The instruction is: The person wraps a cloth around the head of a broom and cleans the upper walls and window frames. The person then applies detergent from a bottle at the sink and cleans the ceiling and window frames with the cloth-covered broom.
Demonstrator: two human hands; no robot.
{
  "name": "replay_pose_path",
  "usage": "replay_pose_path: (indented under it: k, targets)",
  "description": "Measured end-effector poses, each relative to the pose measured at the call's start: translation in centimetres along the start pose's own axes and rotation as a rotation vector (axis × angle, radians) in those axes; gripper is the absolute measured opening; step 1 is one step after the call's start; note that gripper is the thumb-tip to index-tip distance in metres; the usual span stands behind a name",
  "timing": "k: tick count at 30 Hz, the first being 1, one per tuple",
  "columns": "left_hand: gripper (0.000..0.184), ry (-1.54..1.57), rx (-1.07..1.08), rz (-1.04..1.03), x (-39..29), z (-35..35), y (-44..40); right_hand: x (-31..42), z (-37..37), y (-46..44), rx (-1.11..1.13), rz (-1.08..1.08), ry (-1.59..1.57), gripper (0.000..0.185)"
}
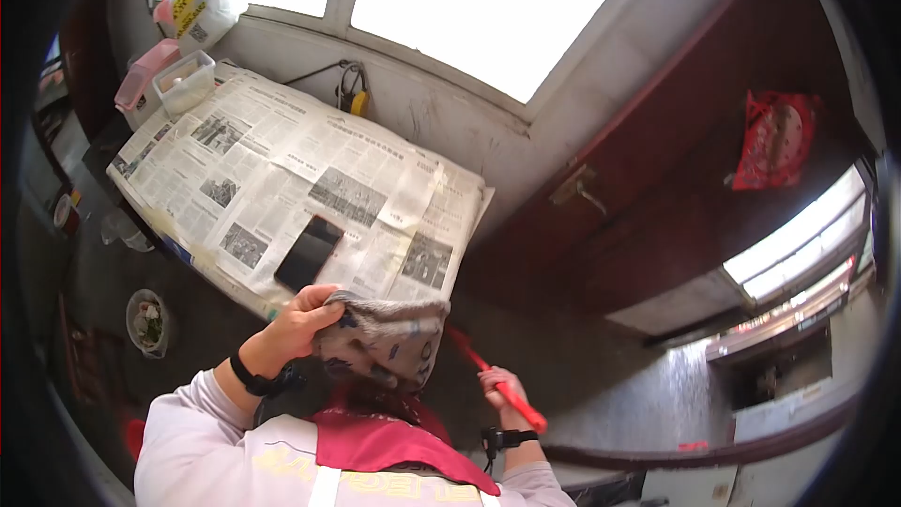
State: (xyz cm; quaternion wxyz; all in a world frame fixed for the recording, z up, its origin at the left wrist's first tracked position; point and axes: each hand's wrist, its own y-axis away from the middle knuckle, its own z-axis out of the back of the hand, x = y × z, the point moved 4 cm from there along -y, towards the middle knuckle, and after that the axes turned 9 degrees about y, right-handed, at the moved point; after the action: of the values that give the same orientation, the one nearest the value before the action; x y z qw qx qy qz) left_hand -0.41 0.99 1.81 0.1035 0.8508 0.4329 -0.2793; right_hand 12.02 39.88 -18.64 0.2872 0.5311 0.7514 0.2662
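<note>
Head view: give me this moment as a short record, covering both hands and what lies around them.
Left hand: gripping a grey patterned cloth
Right hand: fingers around a red handle; its far end is hidden
Near left hand: smartphone, lying on newspaper
Newspaper's far left corner: clear plastic container

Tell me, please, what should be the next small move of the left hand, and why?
I would probably lay the grey patterned cloth on the newspaper, to the right of the phone. The left hand holds it by the newspaper's near edge, open space shows there, and the right hand is occupied with a red handle.
</note>
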Motion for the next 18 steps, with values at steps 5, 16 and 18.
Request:
replay_pose_path:
  k: [5,16,18]
  targets:
    - [0.022,0.054,0.045,0.141,0.8,0.0,2.8,-5.7,1.7,12.2,0.014,0.204,-0.165,0.041]
    - [0.022,-0.117,0.019,0.113,1.6,-2.3,10.3,-15.8,8.5,21.3,-0.044,0.903,0.469,0.005]
    - [0.022,-0.132,0.047,0.103,2.4,-3.2,11.7,-17.1,9.2,23.2,-0.154,1.116,0.655,0.004]
